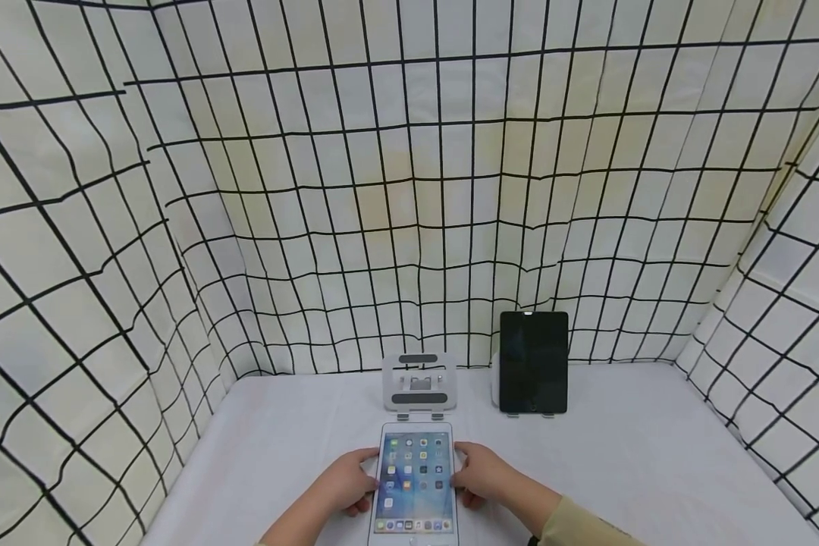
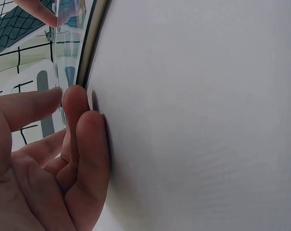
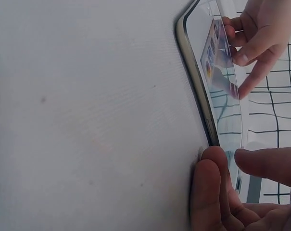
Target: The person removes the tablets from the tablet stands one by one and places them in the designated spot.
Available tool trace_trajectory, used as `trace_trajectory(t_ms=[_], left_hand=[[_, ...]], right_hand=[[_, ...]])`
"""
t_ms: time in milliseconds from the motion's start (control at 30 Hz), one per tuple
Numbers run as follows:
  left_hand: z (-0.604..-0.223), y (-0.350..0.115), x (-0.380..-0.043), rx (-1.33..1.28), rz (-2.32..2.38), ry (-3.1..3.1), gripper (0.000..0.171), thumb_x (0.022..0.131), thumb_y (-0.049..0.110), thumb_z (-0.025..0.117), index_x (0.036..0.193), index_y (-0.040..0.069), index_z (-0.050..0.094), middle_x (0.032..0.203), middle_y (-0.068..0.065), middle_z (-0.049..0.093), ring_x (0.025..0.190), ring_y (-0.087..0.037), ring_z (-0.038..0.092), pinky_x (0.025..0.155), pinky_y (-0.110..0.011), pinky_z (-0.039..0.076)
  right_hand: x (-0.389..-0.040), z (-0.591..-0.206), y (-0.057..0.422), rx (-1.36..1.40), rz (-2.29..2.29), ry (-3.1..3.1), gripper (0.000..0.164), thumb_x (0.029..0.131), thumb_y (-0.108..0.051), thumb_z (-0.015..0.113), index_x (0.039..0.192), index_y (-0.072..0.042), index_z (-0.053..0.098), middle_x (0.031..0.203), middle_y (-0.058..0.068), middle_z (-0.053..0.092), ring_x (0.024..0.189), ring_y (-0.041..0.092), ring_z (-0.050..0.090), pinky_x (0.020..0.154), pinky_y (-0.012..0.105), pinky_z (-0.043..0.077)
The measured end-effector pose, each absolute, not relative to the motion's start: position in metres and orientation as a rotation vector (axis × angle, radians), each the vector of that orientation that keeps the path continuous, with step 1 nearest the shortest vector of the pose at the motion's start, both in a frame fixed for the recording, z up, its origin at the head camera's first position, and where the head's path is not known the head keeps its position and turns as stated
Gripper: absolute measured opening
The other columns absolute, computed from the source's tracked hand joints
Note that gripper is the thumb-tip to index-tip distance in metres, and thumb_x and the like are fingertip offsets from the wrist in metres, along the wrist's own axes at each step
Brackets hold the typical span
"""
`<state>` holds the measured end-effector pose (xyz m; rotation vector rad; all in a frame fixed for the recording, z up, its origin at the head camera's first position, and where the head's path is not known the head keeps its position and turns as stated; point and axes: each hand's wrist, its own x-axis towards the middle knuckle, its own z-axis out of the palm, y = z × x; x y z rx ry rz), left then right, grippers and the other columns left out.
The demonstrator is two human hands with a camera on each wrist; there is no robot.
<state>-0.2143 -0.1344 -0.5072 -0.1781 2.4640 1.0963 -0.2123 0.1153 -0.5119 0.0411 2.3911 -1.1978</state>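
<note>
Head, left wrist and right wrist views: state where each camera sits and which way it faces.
Head: worn on the head, facing forward and down at the white tablet, gridded wall beyond; left hand and right hand show.
Left wrist: on that wrist, facing the white tablet's edge; left hand at lower left, part of the right hand at upper left.
Right wrist: on that wrist, facing the opposite edge; right hand at lower right, left hand at upper right.
Wrist views share the white tablet and both hands.
</note>
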Motion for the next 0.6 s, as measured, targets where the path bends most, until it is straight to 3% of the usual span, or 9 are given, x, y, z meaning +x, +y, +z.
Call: trace_trajectory(t_ms=[300, 600], left_hand=[[-0.503, -0.135, -0.213, -0.154, 1.079, 2.523, 0.05, 0.094, 0.026, 0.066, 0.136, 0.002, 0.055, 0.079, -0.003, 0.063, 0.06, -0.017, 0.058, 0.052, -0.028, 0.048], [-0.496, -0.127, -0.214, -0.09, 1.071, 2.59, 0.048, 0.095, 0.03, 0.065, 0.132, 0.002, 0.058, 0.088, -0.004, 0.062, 0.065, -0.017, 0.058, 0.053, -0.03, 0.047]], right_hand=[[-0.209, -0.513, 0.129, 0.071, -1.219, 2.43, 0.067, 0.088, -0.016, 0.073, 0.147, -0.005, 0.044, 0.077, 0.008, 0.061, 0.059, 0.02, 0.063, 0.055, 0.029, 0.053], [-0.208, -0.515, 0.154, 0.037, -1.266, 2.466, 0.06, 0.088, -0.023, 0.074, 0.141, -0.005, 0.051, 0.079, 0.006, 0.061, 0.064, 0.019, 0.06, 0.059, 0.03, 0.052]])
